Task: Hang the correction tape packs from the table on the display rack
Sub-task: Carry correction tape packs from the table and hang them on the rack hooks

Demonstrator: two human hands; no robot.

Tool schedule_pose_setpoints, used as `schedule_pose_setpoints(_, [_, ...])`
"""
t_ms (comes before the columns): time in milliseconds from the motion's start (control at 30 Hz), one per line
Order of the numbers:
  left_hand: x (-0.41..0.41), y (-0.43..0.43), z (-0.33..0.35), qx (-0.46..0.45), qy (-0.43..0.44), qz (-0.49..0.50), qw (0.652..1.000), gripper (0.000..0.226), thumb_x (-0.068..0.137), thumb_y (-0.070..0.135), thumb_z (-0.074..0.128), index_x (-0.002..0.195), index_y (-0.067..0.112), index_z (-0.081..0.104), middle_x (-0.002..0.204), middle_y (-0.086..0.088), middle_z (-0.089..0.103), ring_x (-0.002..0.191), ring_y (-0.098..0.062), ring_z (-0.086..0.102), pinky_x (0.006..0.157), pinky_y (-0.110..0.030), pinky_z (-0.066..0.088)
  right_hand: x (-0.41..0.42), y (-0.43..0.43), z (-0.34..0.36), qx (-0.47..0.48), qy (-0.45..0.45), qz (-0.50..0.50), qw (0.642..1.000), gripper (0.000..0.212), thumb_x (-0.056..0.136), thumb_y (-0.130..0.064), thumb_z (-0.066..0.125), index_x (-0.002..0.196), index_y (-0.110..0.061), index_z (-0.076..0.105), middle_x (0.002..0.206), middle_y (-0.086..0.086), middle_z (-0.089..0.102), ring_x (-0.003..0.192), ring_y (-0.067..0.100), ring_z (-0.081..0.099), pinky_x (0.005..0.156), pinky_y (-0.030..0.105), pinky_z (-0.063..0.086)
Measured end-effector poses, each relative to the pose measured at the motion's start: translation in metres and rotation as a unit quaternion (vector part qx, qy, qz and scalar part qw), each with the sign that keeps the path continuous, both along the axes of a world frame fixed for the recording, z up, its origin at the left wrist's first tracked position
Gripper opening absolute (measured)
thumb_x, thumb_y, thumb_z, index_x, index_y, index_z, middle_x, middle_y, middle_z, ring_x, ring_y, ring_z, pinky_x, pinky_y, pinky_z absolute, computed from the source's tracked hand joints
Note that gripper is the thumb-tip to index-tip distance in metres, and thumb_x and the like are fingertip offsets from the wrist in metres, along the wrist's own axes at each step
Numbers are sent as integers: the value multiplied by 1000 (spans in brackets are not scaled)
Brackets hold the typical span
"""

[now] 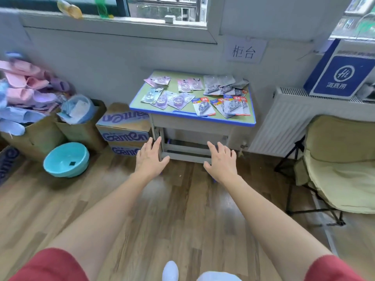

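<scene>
At the far left a heap of pink and lilac slippers (pixel 26 92) spills from cardboard cartons, with a teal basin (pixel 66 159) on the wooden floor in front and two stacked printed boxes (pixel 123 126) beside the table leg. The left hand (pixel 151 159) is stretched forward, palm down, with its fingers straight and slightly spread, holding nothing. Its fingertips point at the table frame, below the top. The correction tape packs (pixel 178 100) all lie flat on the green, blue-edged table (pixel 239 121), farther off than both hands and touching neither. Pink and purple ones are to the left, grey ones at the back right and red-labelled ones at the front right, where one pack (pixel 203 107) overlaps the front edge. The right hand (pixel 222 161) mirrors the left, with its fingers extended, fanned and empty, and the packs well beyond its fingertips. On the right stand a white radiator (pixel 284 122) and a folding chair (pixel 341 163).
</scene>
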State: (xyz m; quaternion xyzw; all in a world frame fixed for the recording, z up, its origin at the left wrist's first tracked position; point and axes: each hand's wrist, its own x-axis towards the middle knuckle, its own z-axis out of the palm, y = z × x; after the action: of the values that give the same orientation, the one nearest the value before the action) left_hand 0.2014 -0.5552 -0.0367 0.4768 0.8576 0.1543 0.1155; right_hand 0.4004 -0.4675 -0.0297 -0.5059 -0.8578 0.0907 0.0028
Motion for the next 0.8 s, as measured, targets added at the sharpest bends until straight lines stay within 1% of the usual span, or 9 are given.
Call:
schedule_pose_setpoints(233, [-67, 65, -8, -13, -12, -7, 1000, 70, 96, 42, 47, 152, 26, 8, 160, -7, 6, 146, -25, 9, 118, -41, 9, -74, 67, -2, -5, 8, -13, 1000, 66, 96, -39, 46, 151, -24, 13, 156, 13, 20, 143, 30, 19, 116, 47, 13])
schedule_pose_setpoints(367, [-100, 108, -17, -27, -25, -8, 999, 71, 96, 42, 47, 152, 26, 7, 160, -7, 5, 146, -25, 8, 118, -40, 9, -109, 118, -9, 1, -35, 17, 999, 70, 96, -41, 45, 152, -23, 7, 157, 12, 18, 143, 31, 18, 116, 47, 15])
schedule_pose_setpoints(467, [-126, 152, -18, -31, -17, -8, 999, 72, 95, 43, 48, 152, 25, 9, 160, -7, 4, 146, -24, 7, 117, -40, 9, -136, 168, -10, 7, -52, 33, 998, 70, 96, -40, 45, 152, -22, 7, 156, 13, 17, 142, 32, 19, 115, 48, 16])
schedule_pose_setpoints(633, [-171, 239, -12, -29, 11, -2, 1000, 72, 94, 43, 51, 152, 21, 14, 159, -11, 10, 145, -27, 13, 115, -40, 15, -177, 257, -7, 3, -43, 36, 998, 69, 96, -36, 45, 152, -21, 7, 154, 14, 19, 140, 32, 21, 113, 45, 16])
schedule_pose_setpoints(700, [-181, 272, -8, -24, 14, -1, 1000, 71, 93, 42, 52, 151, 21, 16, 159, -11, 10, 145, -28, 13, 115, -40, 14, -188, 288, -6, 1, -40, 37, 999, 70, 95, -35, 45, 152, -21, 7, 154, 15, 19, 139, 32, 22, 113, 45, 16])
schedule_pose_setpoints(800, [-188, 315, -5, -26, 17, -14, 999, 71, 94, 40, 52, 151, 21, 16, 159, -11, 8, 145, -28, 12, 115, -39, 11, -204, 328, -7, -12, -34, 39, 999, 71, 95, -36, 47, 152, -20, 8, 153, 15, 22, 136, 34, 28, 110, 44, 21])
